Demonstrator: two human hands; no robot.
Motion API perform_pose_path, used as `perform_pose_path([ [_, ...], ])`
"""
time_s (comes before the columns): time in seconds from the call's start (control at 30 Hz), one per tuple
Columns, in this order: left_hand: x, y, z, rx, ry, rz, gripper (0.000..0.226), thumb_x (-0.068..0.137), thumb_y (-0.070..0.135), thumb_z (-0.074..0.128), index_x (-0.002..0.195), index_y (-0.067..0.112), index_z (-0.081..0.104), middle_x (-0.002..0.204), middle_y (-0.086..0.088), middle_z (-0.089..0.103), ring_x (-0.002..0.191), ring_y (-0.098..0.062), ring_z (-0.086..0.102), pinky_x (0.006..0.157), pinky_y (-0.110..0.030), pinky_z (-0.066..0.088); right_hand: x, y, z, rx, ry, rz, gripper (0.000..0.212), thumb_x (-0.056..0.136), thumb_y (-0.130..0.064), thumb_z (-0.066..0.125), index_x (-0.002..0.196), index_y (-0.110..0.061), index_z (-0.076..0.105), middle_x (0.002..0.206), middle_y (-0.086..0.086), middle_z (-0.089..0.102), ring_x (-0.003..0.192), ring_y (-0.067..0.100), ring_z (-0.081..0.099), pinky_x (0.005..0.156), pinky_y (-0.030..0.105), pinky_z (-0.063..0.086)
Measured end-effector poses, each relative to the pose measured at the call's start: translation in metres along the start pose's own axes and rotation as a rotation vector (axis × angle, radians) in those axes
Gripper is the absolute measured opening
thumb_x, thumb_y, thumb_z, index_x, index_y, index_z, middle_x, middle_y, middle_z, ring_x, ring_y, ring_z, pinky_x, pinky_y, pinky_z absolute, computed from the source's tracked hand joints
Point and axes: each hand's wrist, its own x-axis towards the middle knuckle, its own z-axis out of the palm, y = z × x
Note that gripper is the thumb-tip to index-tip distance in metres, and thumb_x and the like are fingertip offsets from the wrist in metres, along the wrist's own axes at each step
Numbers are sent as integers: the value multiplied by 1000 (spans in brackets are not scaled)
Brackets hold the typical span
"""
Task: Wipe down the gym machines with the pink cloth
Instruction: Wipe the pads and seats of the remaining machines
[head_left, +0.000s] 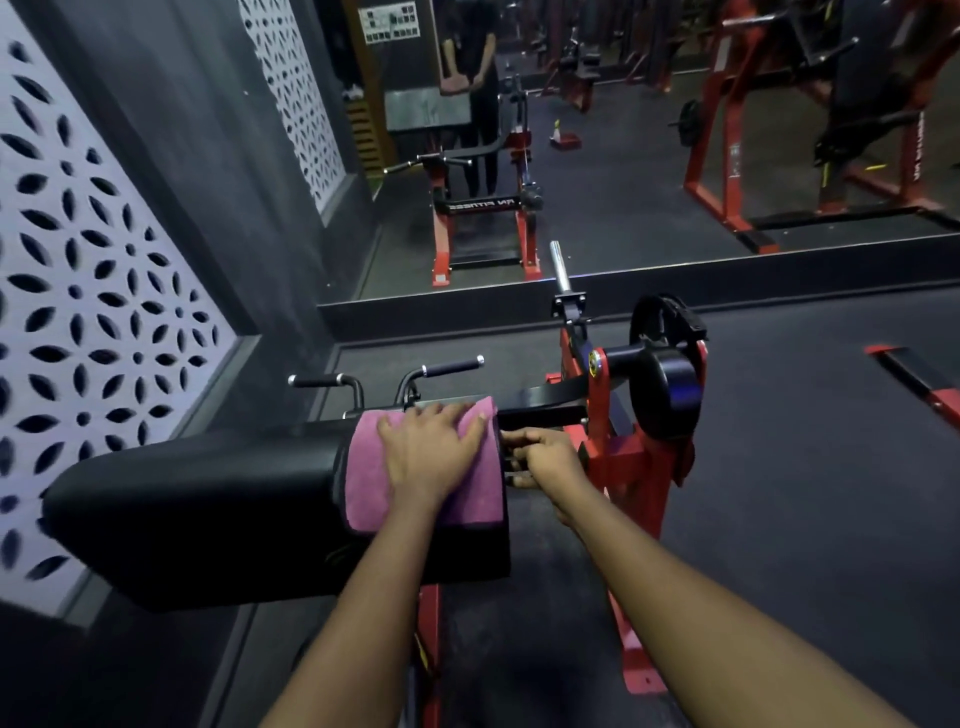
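A pink cloth (370, 470) lies spread over the far end of a black padded bench pad (208, 499) on a red and black gym machine (618, 457). My left hand (431, 447) presses flat on the cloth with its fingers spread and straight. My right hand (540, 457) is just right of the pad's end, its fingers curled round a dark metal part of the machine's frame there. Both forearms reach in from the bottom of the view.
A patterned white wall panel (93, 312) stands close on the left. A floor mirror (571, 156) ahead reflects the machine and more red equipment. Two black handles (447, 370) and a chrome bar (559, 265) rise beyond the pad. Dark rubber floor (805, 493) spreads to the right.
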Motion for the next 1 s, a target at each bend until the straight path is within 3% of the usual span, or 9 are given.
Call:
perform_pose_path([
  [0.1,-42,1,19,-44,185,28,52,98,66,30,144,46,47,147,11,51,140,-19,42,116,-63,12,2,0,-3,-14,1,-7,46,93,15,39,97,-14,75,88,8,74,71,18,68,71,37,60],
  [0.17,-51,-5,22,-55,176,52,54,97,68,32,147,48,42,150,12,47,143,-19,38,117,-63,8,6,1,-4,-16,22,-12,46,93,15,39,97,-13,75,87,9,74,71,19,68,66,34,60],
  [0.23,-30,-15,15,-33,114,31,56,95,72,29,144,50,45,146,15,52,137,-15,44,115,-60,15,9,2,-1,-1,39,-16,48,91,15,37,95,-13,76,85,10,73,64,18,67,54,26,55],
  [0.37,10,-13,-9,-44,-54,-75,62,91,77,20,134,51,57,130,9,67,123,-20,57,106,-53,31,11,5,-1,-20,39,-17,51,89,14,39,91,-19,77,90,11,76,65,17,69,53,27,54],
  [0.47,-15,-1,5,-6,52,-106,57,97,71,21,139,48,52,142,11,58,139,-21,43,116,-70,7,11,7,-2,-41,39,-32,50,88,12,40,95,-18,80,95,11,77,74,20,70,55,28,53],
  [0.57,-52,3,22,-64,144,-69,60,95,75,23,147,49,39,152,13,44,148,-22,31,115,-70,-8,14,8,-2,-59,74,-40,48,87,10,41,95,-16,81,95,9,78,81,24,72,52,26,52],
  [0.7,-24,-14,10,-4,89,-72,63,91,81,22,139,50,48,140,18,56,134,-15,46,115,-67,12,17,10,6,-144,144,-93,45,86,3,47,84,-25,82,92,3,79,79,23,75,52,29,54],
  [0.83,13,-22,-8,-50,-57,-76,69,88,83,17,131,49,59,126,12,68,121,-17,58,108,-57,28,12,13,13,-234,224,-148,31,77,-25,53,80,-40,79,88,-8,78,84,23,71,73,43,62],
  [1.0,-43,-4,23,-66,191,-107,53,98,68,29,142,45,49,145,12,52,142,-20,39,116,-69,1,0,7,24,-316,293,-246,27,102,-38,53,82,-21,59,81,-1,66,82,26,62,67,34,43],
])
